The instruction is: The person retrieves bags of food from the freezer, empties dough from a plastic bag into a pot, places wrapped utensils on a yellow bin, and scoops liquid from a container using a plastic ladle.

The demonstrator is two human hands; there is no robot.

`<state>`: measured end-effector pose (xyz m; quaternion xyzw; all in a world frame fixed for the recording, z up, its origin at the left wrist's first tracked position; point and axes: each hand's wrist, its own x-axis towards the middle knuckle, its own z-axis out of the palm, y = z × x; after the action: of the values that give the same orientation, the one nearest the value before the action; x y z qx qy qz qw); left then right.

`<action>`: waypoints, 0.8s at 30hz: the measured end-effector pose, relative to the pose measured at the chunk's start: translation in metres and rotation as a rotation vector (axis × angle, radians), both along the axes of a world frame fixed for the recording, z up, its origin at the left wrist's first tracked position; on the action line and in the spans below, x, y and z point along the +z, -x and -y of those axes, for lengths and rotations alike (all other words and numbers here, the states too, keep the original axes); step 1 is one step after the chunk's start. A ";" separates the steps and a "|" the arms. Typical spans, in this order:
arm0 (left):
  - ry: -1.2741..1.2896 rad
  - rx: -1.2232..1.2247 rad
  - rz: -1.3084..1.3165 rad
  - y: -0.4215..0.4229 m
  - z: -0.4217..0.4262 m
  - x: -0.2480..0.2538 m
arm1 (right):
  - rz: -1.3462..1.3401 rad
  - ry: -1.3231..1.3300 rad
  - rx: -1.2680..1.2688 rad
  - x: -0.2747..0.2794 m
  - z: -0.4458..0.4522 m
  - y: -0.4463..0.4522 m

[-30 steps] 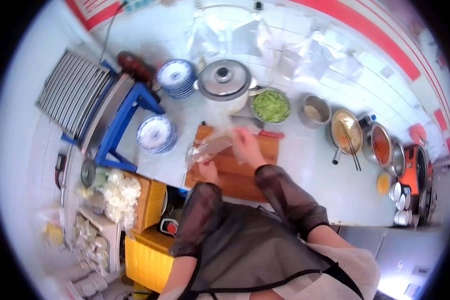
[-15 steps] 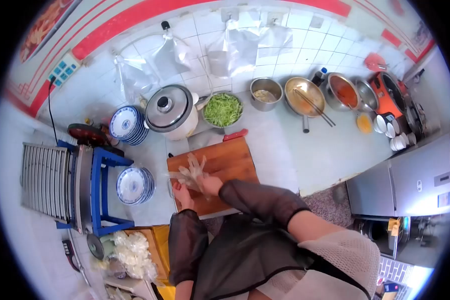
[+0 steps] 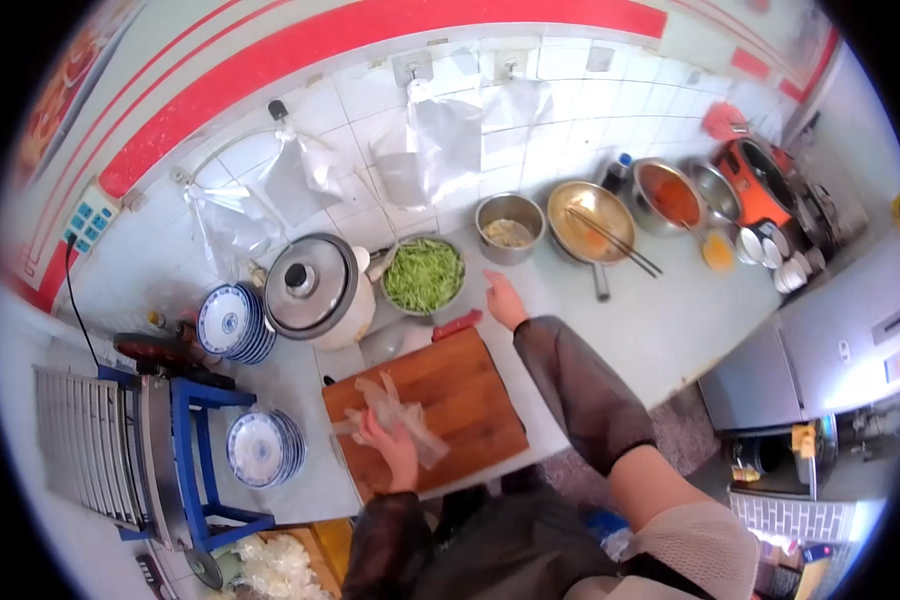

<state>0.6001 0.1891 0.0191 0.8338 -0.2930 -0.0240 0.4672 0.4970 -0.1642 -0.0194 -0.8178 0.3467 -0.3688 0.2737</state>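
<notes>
My left hand (image 3: 392, 446) is closed on crumpled, translucent disposable gloves (image 3: 410, 415), which spread over the wooden cutting board (image 3: 470, 400). My right hand (image 3: 506, 303) is stretched out over the counter beyond the board's far right corner, with its fingers extended and nothing visible in them. Just beyond it stands a steel pot (image 3: 510, 203) with pale contents. To its left is a bowl of shredded green vegetable (image 3: 423, 276). A cleaver with a red handle (image 3: 457, 325) lies along the board's far edge.
A lidded cooker (image 3: 315, 290) and stacked blue-and-white plates (image 3: 227, 320) stand at left, with another plate stack (image 3: 260, 450) nearer me. A pan with chopsticks (image 3: 590, 225), a bowl of red sauce (image 3: 670, 195) and white cups (image 3: 755, 247) line the right. Clear bags (image 3: 430, 150) hang on the wall.
My right hand has let go of the gloves and moved forward and right, off the board. The gloves stay in my left hand. The camera view has shifted.
</notes>
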 end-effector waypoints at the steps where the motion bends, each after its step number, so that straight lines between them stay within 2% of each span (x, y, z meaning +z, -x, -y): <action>1: -0.005 0.014 0.016 0.011 -0.002 0.000 | 0.016 -0.005 0.014 -0.024 0.029 -0.012; 3: 0.066 -0.007 -0.204 0.022 0.006 -0.001 | -0.085 0.154 0.097 -0.052 0.078 -0.046; 4: 0.062 0.008 -0.181 0.015 0.018 -0.005 | -0.061 0.150 0.111 -0.058 0.096 -0.061; 6: 0.160 -0.019 -0.176 0.003 0.026 0.000 | -0.264 0.018 0.190 -0.043 0.092 -0.074; 7: 0.124 0.076 -0.111 -0.011 0.037 0.021 | -0.225 0.048 0.171 -0.033 0.090 -0.072; 8: 0.094 0.169 -0.055 -0.037 0.049 0.046 | -0.234 0.037 0.183 -0.040 0.086 -0.069; 9: 0.092 0.225 -0.001 -0.076 0.053 0.048 | -0.300 -0.032 0.134 -0.048 0.085 -0.063; 10: 0.218 0.295 0.020 -0.132 0.049 0.021 | -0.367 -0.097 0.073 -0.054 0.084 -0.052; 11: 0.095 0.367 0.001 -0.186 0.046 0.021 | -0.252 -0.069 0.134 -0.059 0.078 -0.037; 12: 0.211 0.397 -0.082 -0.233 0.048 0.014 | -0.258 -0.055 0.126 -0.038 0.076 -0.025; 14: 0.363 0.383 -0.287 -0.279 0.067 0.011 | 0.081 0.012 0.052 0.035 0.067 -0.013; 16: 0.410 0.309 -0.536 -0.276 0.080 0.044 | 0.073 0.316 -0.098 0.101 0.086 -0.010; 17: 0.431 0.265 -0.707 -0.290 0.077 0.036 | 0.079 0.309 -0.075 0.113 0.083 -0.018; 18: 0.440 0.278 -0.694 -0.295 0.076 0.038 | 0.017 0.260 -0.077 0.124 0.083 -0.028; 19: 0.503 0.235 -0.805 -0.299 0.078 0.039 | -0.045 0.217 -0.085 0.135 0.082 -0.038; 20: 0.563 0.187 -0.921 -0.299 0.081 0.040 | 0.056 -0.068 0.092 0.135 0.061 -0.056; 21: 0.566 0.189 -0.921 -0.294 0.082 0.045 | 0.150 -0.359 0.265 0.125 0.026 -0.082; 23: 0.562 0.185 -0.891 -0.283 0.088 0.057 | 0.203 -0.420 0.476 0.122 -0.025 -0.131; 24: 0.560 0.180 -0.888 -0.281 0.088 0.059 | 0.339 -0.423 0.472 0.089 -0.040 -0.174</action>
<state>0.8809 0.1009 0.0779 0.6086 0.0103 -0.2554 0.7511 0.6707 -0.1245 0.0699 -0.7278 0.1667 -0.3462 0.5680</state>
